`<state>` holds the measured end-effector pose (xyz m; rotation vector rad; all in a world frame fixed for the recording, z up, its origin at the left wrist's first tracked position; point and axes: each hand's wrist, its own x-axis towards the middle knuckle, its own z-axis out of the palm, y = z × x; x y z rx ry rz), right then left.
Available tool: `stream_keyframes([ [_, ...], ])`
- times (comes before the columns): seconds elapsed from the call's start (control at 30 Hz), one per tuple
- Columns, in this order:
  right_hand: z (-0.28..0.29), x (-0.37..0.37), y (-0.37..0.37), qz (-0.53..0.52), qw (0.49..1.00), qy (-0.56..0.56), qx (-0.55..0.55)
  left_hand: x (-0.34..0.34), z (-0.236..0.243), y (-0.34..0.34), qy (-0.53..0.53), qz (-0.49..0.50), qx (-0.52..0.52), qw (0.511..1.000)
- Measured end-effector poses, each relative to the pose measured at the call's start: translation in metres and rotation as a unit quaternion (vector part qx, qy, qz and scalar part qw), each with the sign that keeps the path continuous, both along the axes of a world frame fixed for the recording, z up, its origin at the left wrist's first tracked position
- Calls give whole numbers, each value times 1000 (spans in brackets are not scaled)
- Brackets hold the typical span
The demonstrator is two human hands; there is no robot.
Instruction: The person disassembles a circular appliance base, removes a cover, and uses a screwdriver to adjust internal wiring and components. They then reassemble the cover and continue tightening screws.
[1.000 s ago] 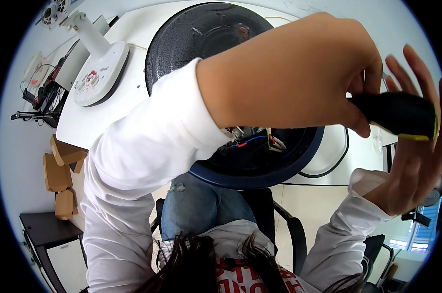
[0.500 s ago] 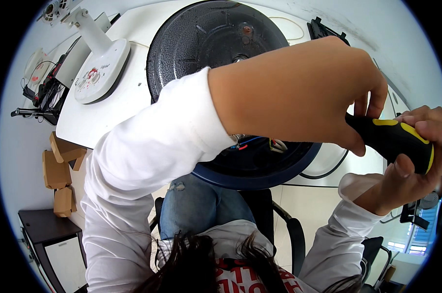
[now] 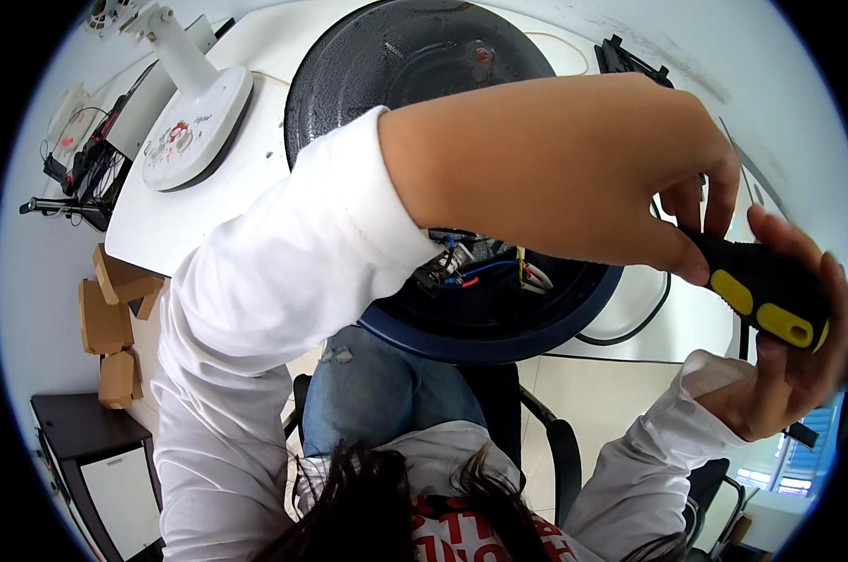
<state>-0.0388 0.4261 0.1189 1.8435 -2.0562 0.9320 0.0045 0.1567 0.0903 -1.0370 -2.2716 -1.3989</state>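
Observation:
My left arm reaches across to the right, over a round dark appliance. My left hand [image 3: 663,178] pinches one end of a black and yellow screwdriver handle [image 3: 761,286] between thumb and fingers. My right hand [image 3: 808,365] holds the other end, its fingers curved around the handle near the right rim of the view. No blade can be made out. Below my left forearm, the open dark blue housing [image 3: 489,347] shows blue, red, yellow and white wires [image 3: 527,276] and metal parts. Its black, wet-looking round part [image 3: 349,89] lies behind my forearm, partly hidden.
A white stand with a flat base [image 3: 194,140] is at the left on the white table [image 3: 162,220]. A black tool-like object [image 3: 630,58] lies at the back right. A black cable [image 3: 644,328] loops beside the housing. Cardboard boxes [image 3: 105,318] and a dark cabinet [image 3: 96,450] stand lower left.
The screwdriver handle has turned, so its yellow patches now face more toward me. My right hand has shifted slightly down and its fingers have lifted partly. My left hand keeps its pinch.

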Motion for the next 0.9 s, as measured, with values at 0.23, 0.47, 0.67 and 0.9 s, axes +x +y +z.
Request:
stream_keyframes([
  [0.23, -7, 13, -3, -89, 990, 99, -37, 14, -5, -58, 99, 158, -71, 980],
  [0.47, -18, 35, 5, -289, 931, 222, 9, 48, -40, -137, 112, 497, -133, 850],
  [0.67, -11, 62, 22, -320, 929, 142, 117, 39, -62, -154, -108, 410, 129, 896],
  [0.9, -19, 57, 59, -354, 918, 59, 168, 41, -50, -148, -220, 309, 357, 853],
])
